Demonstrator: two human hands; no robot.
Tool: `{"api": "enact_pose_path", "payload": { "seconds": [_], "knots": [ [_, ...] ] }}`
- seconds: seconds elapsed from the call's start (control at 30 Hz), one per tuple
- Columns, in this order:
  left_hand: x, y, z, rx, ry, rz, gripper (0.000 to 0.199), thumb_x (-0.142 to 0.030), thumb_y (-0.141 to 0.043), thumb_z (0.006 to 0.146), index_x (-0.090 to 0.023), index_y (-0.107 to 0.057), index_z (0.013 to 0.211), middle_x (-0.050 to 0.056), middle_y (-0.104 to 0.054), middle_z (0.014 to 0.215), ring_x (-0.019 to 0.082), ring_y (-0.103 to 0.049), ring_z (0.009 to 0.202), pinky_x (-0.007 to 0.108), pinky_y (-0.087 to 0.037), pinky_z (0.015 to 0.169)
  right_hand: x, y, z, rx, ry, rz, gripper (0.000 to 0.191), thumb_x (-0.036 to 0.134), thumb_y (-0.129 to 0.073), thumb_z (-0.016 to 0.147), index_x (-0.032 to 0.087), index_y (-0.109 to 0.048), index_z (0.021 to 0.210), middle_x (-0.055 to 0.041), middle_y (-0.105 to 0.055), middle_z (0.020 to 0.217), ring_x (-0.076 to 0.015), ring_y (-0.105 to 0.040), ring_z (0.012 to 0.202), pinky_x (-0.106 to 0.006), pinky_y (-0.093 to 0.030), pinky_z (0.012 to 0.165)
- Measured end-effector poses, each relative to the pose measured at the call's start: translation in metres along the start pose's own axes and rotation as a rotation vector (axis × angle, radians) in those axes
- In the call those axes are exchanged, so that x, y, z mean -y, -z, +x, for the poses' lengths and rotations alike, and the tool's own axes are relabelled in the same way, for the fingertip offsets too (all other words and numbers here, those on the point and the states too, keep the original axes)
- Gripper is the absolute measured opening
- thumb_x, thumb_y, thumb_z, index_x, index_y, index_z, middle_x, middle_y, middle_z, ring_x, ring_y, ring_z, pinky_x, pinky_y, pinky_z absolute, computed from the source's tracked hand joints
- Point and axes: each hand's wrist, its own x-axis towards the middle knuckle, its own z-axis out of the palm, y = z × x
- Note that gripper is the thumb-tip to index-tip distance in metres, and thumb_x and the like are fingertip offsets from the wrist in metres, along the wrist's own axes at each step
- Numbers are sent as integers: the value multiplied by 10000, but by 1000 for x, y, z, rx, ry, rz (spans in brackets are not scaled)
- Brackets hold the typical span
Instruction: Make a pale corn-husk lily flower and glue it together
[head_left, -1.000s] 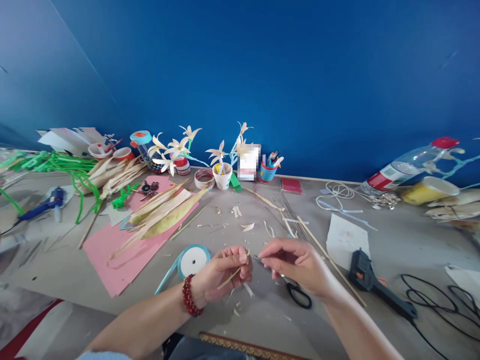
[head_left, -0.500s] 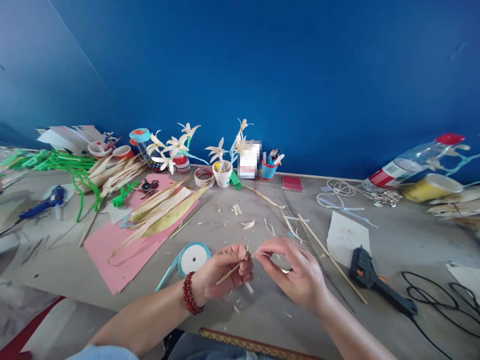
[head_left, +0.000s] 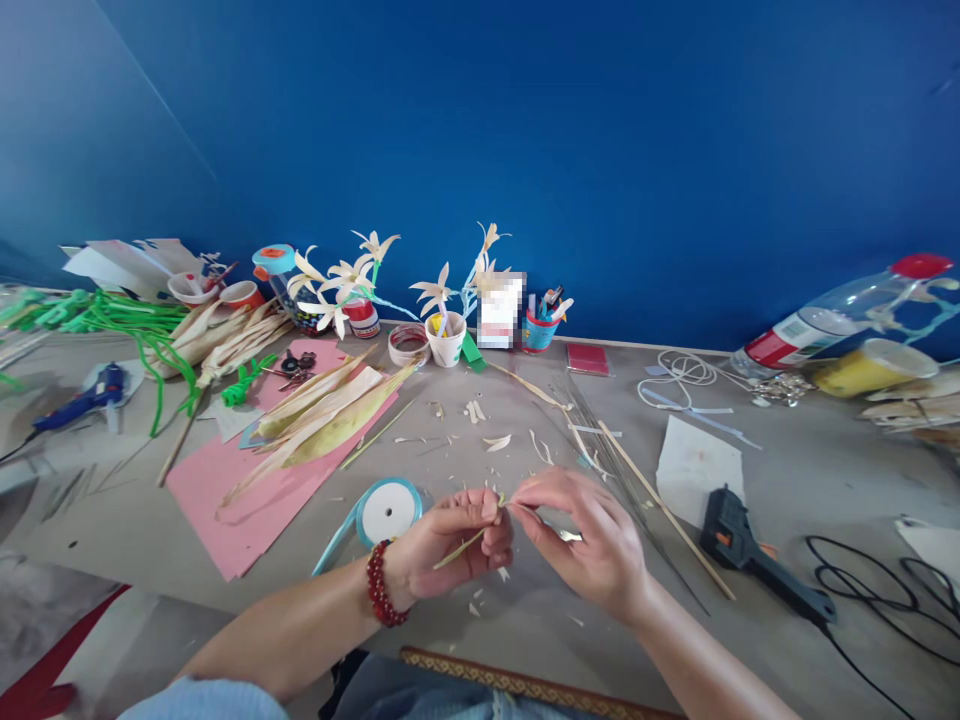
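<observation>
My left hand (head_left: 450, 540), with a red bead bracelet at the wrist, pinches a thin yellow-green strip (head_left: 460, 550), probably dried corn husk. The strip's lower end crosses the palm, and its top shows between thumb and forefinger. My right hand (head_left: 592, 540) is closed at that top end, thumb and forefinger together on what looks like a fine strand. The fingertips of both hands nearly meet. Just left of the left hand lies a spool of light blue ribbon (head_left: 389, 512). Pale husk scraps (head_left: 496, 442) are scattered beyond the hands.
Corn husks (head_left: 322, 420) rest on pink paper (head_left: 214, 515) to the left. Husk flowers (head_left: 352, 280) stand in cups along the blue wall. At right are a black glue gun (head_left: 750, 555) with its cord, thin wires (head_left: 637, 500) and a tilted plastic bottle (head_left: 825, 310). A blue glue gun (head_left: 86, 398) lies far left.
My right fingertips have come slightly closer to the left ones at the strip's top end. Both hands keep their pinch. The view has shifted slightly.
</observation>
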Motion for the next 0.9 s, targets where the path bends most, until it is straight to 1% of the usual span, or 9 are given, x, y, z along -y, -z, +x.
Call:
{"api": "enact_pose_path", "payload": {
  "seconds": [0.17, 0.37, 0.5, 0.63, 0.9],
  "knots": [
    [1, 1, 0, 7, 0, 1, 255, -234, -738, 782, -136, -560, 627, 0, -464, 579, 113, -410, 585, 269, -347, 637, -1, -1, -1, 2, -13, 4, 278, 39, -608, 850, 260, -563, 1011, -29, -723, 846, -180, -675, 744, -315, -551, 713],
    [1, 0, 0, 15, -1, 8, 252, -236, -736, 783, -138, -560, 632, -5, -463, 575, 113, -412, 584, 269, -346, 637, 2, 1, 0, 16, -45, -9, 228, 71, -596, 876, 259, -560, 1001, -21, -727, 838, -174, -684, 745, -306, -548, 721],
    [1, 0, 0, 6, 0, 12, 250, -246, -754, 765, -139, -571, 632, -9, -462, 562, 113, -408, 574, 269, -353, 635, 1, 0, 0, 8, -29, -18, 211, 81, -589, 881, 253, -556, 998, -19, -725, 835, -170, -684, 741, -300, -546, 720],
    [2, 0, 0, 10, 5, 18, 239, -238, -732, 782, -137, -577, 630, -8, -465, 561, 114, -404, 577, 265, -356, 633, 0, -1, 1, -12, -3, -37, 219, 63, -607, 867, 239, -556, 987, -21, -722, 825, -168, -671, 724, -293, -541, 703],
    [2, 2, 0, 18, 9, 25, 240, -239, -719, 794, -131, -582, 629, -1, -455, 583, 117, -402, 587, 269, -349, 636, 0, 0, 2, 18, 21, -36, 239, 32, -609, 864, 222, -537, 991, -35, -710, 822, -170, -655, 721, -303, -526, 700]
  ]
}}
